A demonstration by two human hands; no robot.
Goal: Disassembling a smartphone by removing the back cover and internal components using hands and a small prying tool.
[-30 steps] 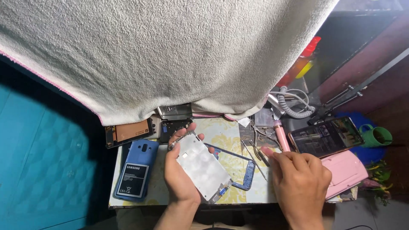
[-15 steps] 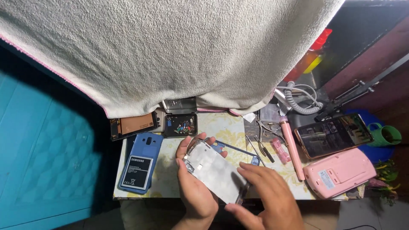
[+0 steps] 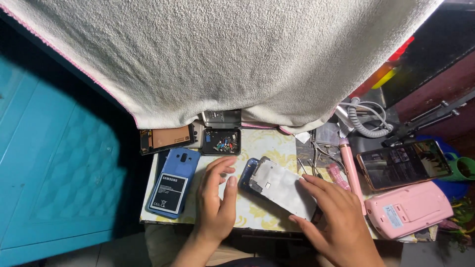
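A silver phone mid-frame plate [image 3: 281,189] lies slanted on the patterned table top [image 3: 257,143], over a blue phone frame [image 3: 245,177] that shows at its upper left end. My right hand [image 3: 336,225] pinches the plate's lower right end between thumb and fingers. Just left of the plate, my left hand [image 3: 216,200] rests flat on the table with fingers spread, its thumb close to the blue frame, holding nothing.
A blue phone back with a battery [image 3: 174,187] lies left. Behind sit a black tray of small screws [image 3: 221,142] and a brown-backed phone [image 3: 166,138]. Tweezers [image 3: 316,153], a pink tool [image 3: 350,168], a lit phone [image 3: 403,163] and a pink case [image 3: 408,210] lie right. A towel [image 3: 237,54] hangs overhead.
My left hand has let go of the plate, which went from held up to lying on the blue frame. My right hand came from the right side onto the plate's lower end.
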